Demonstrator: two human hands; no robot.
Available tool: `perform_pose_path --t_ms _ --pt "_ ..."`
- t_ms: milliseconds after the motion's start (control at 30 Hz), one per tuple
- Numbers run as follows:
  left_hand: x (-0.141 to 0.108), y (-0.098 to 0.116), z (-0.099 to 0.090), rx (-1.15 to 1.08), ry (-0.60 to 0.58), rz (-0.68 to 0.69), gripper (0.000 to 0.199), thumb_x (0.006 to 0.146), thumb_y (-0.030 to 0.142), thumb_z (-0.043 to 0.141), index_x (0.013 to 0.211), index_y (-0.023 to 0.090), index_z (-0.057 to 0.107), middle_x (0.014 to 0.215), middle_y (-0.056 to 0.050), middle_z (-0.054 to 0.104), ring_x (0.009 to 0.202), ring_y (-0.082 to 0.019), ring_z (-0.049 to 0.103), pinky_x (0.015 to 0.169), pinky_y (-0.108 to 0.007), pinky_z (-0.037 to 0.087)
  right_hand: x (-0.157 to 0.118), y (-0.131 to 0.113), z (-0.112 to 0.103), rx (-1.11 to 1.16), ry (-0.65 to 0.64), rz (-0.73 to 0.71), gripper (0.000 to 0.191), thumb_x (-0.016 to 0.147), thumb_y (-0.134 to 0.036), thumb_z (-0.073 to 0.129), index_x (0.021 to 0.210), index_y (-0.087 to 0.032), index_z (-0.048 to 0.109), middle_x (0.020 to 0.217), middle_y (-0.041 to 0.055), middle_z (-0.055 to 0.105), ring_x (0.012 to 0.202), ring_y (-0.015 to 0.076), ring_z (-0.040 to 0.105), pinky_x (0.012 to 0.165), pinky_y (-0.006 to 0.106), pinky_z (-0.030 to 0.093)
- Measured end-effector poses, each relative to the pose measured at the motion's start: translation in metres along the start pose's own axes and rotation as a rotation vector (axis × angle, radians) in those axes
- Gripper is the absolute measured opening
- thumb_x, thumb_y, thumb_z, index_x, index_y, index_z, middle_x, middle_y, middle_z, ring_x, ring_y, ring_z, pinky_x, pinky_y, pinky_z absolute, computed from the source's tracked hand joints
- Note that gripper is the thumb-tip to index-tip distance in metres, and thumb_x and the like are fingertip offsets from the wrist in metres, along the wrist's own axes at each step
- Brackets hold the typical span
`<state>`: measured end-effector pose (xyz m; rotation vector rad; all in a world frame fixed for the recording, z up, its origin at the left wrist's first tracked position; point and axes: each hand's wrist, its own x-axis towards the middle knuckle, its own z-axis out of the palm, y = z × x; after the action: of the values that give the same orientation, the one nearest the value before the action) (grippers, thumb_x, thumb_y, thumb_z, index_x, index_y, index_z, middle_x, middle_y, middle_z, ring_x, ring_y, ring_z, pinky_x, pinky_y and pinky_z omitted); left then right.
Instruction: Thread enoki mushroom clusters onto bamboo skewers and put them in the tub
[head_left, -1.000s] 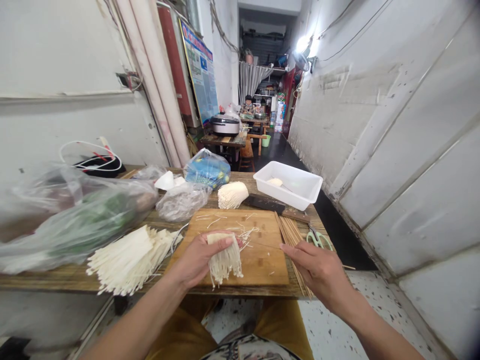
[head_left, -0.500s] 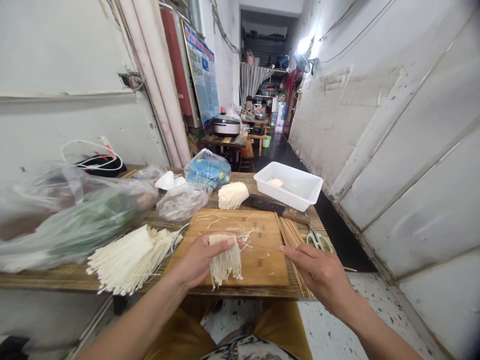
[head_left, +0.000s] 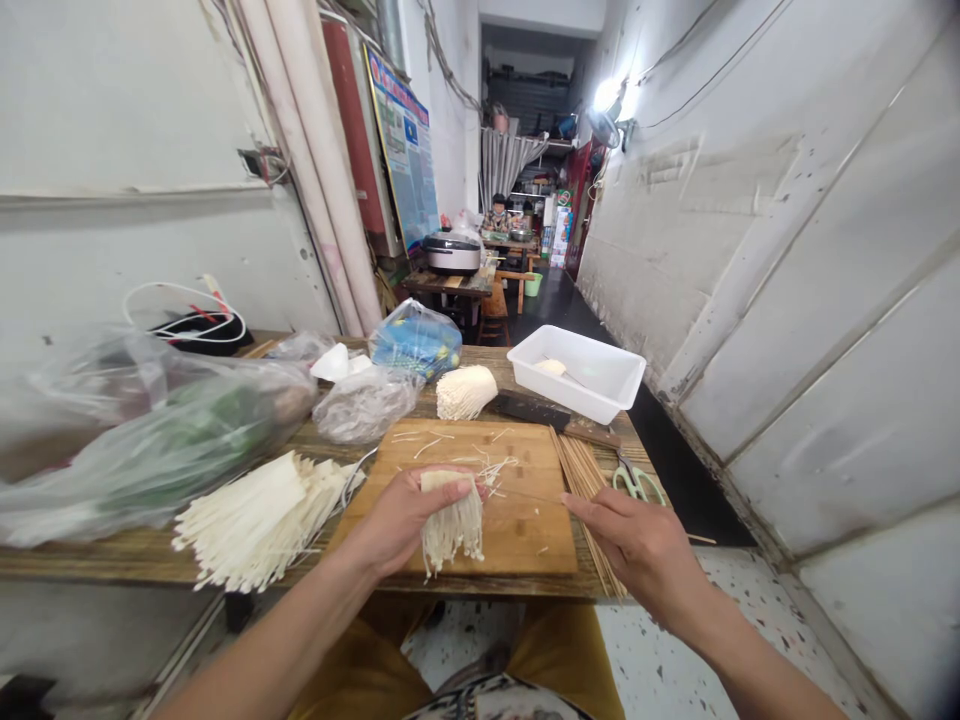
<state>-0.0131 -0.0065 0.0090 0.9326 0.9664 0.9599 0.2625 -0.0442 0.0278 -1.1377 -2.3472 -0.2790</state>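
Over the wooden cutting board point(head_left: 525, 540), my left hand point(head_left: 401, 515) is closed round a small bunch of enoki mushrooms point(head_left: 454, 525), thumb across the top and stems hanging down. My right hand point(head_left: 645, 545) pinches the end of a thin skewer point(head_left: 532, 495), which points left to the bunch; whether its tip is inside the mushrooms I cannot tell. Loose enoki strands lie on the board. A large fanned pile of enoki point(head_left: 259, 515) rests left of the board, and another bundle point(head_left: 466, 391) sits behind it. Bamboo skewers point(head_left: 589, 480) lie along the board's right edge.
Behind the board lie a cleaver point(head_left: 532, 410) and a white plastic tub point(head_left: 577, 385) holding a small piece of enoki. Green-handled scissors point(head_left: 637, 482) are at right. Plastic bags point(head_left: 187, 430) crowd the left side. A person point(head_left: 498, 215) sits far back.
Almost nothing differs. The mushroom bunch in my left hand has shifted very slightly; my right hand keeps its place with the skewer.
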Motion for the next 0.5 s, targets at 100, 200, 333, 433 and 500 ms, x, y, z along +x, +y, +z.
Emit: perform_pose_path --t_ms 100,200,333,433,500 --pt "0.0004 0.0009 0.0011 0.012 0.004 0.008 0.026 0.066 0.033 0.078 0.082 0.013 0.074 0.085 -0.01 0.074 0.074 -0.019 0.065 0.073 -0.028 0.05 0.0009 0.0001 0.0001 -0.018 -0.009 0.004 0.034 0.093 -0.015 0.042 0.112 -0.026 0.067 0.065 0.0 0.06 0.054 0.0084 0.052 0.049 0.017 0.036" --pt "0.0005 0.0014 0.0025 0.011 0.017 0.011 0.028 0.064 0.033 0.079 0.082 0.012 0.074 0.084 -0.01 0.074 0.073 -0.019 0.065 0.072 -0.029 0.051 0.0017 -0.0005 0.0002 -0.023 -0.021 0.011 0.033 0.093 -0.016 0.041 0.11 -0.024 0.068 0.066 0.0005 0.06 0.054 0.0087 0.052 0.05 0.017 0.036" --pt "0.0007 0.0018 0.0043 0.023 0.034 0.018 0.028 0.064 0.034 0.079 0.081 0.012 0.075 0.085 -0.01 0.074 0.073 -0.019 0.066 0.07 -0.027 0.05 0.0019 -0.0007 0.0015 -0.025 -0.011 0.014 0.033 0.094 -0.016 0.041 0.111 -0.024 0.067 0.066 0.0007 0.06 0.054 0.0086 0.053 0.05 0.017 0.035" --pt "0.0017 0.0024 0.005 0.013 0.05 0.027 0.028 0.063 0.034 0.08 0.081 0.013 0.075 0.084 -0.01 0.075 0.073 -0.019 0.066 0.072 -0.027 0.05 0.0018 0.0002 0.0035 -0.034 0.001 0.011 0.032 0.093 -0.016 0.042 0.111 -0.024 0.067 0.065 0.0006 0.06 0.054 0.0084 0.053 0.048 0.017 0.034" --pt "0.0023 0.0027 0.0052 0.018 0.049 0.034 0.028 0.063 0.034 0.079 0.081 0.013 0.075 0.084 -0.01 0.075 0.074 -0.019 0.067 0.072 -0.027 0.05 0.0021 0.0009 0.0044 -0.037 0.008 0.008 0.032 0.093 -0.016 0.043 0.111 -0.024 0.068 0.064 0.0004 0.06 0.053 0.0082 0.053 0.047 0.018 0.033"
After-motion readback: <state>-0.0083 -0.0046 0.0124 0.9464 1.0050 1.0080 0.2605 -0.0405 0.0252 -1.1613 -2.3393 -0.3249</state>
